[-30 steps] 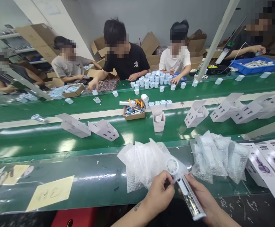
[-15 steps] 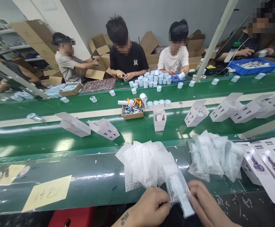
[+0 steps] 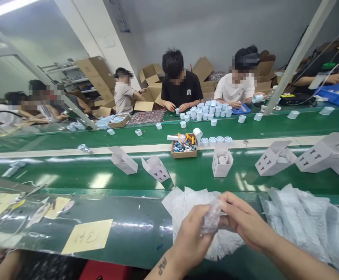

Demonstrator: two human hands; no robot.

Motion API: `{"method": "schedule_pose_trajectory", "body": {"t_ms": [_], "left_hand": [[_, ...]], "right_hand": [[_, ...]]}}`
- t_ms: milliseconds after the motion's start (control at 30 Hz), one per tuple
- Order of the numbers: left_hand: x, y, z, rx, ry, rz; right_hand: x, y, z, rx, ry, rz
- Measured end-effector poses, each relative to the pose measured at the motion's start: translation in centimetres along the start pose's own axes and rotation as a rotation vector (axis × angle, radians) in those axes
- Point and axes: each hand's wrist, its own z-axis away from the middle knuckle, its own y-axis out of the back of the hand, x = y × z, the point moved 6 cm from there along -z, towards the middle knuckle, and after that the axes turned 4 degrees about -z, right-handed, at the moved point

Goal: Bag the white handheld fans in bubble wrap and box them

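Between my two hands is a bubble-wrap bag (image 3: 211, 219), crumpled round a pale item that I cannot make out. My left hand (image 3: 191, 233) is closed on its left side, the thumb on top. At its upper right, the fingers of my right hand (image 3: 239, 217) pinch the wrap. Under both hands lies a pile of flat bubble-wrap bags (image 3: 184, 202) on the dark green bench (image 3: 131, 229). To the right of my right hand, several filled bubble-wrap bags (image 3: 300, 217) are heaped together.
Open white boxes (image 3: 222, 167) stand along the green conveyor belt (image 3: 189, 175). A small carton of parts with orange-handled pliers (image 3: 184, 146) sits behind it. Several people work across the belt near many pale blue cups (image 3: 206, 112). A yellow paper (image 3: 86, 236) lies left on the bench.
Both hands have risen from the bench's front edge to over the bag pile. The bag, earlier stretched out with its item poking from the lower end, is now bunched between them. The view has swung left.
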Motion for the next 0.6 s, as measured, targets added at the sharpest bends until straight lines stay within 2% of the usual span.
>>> {"method": "schedule_pose_trajectory", "body": {"t_ms": [33, 100, 133, 200, 300, 367, 467, 600], "left_hand": [[-1.3, 1.8, 0.2, 0.111, 0.089, -0.012], [-4.3, 5.9, 1.2, 0.333, 0.318, 0.048], [-5.8, 8.0, 2.0, 0.445, 0.424, 0.108], [-8.2, 12.0, 3.8, 0.66, 0.572, 0.248], [-10.3, 16.7, 6.0, 0.901, 0.646, 0.411], [-11.2, 18.5, 6.8, 0.982, 0.683, 0.469], [-11.6, 19.9, 6.2, 1.017, 0.68, 0.508], [-12.0, 20.6, 1.3, 0.98, 0.513, 0.547]], "right_hand": [[-0.5, -1.0, -2.5, -0.042, 0.011, 0.04], [-1.9, -2.7, -8.2, -0.086, 0.123, 0.326], [-2.9, -3.4, -11.5, -0.06, 0.24, 0.522], [-4.1, -4.8, -18.4, 0.016, 0.395, 0.666], [-2.7, -8.7, -28.1, -0.114, 0.456, 0.769], [-0.5, -10.8, -32.6, -0.22, 0.425, 0.831], [2.8, -11.3, -35.3, -0.266, 0.336, 0.883], [4.5, -8.0, -33.6, -0.167, 0.268, 0.79]]}}
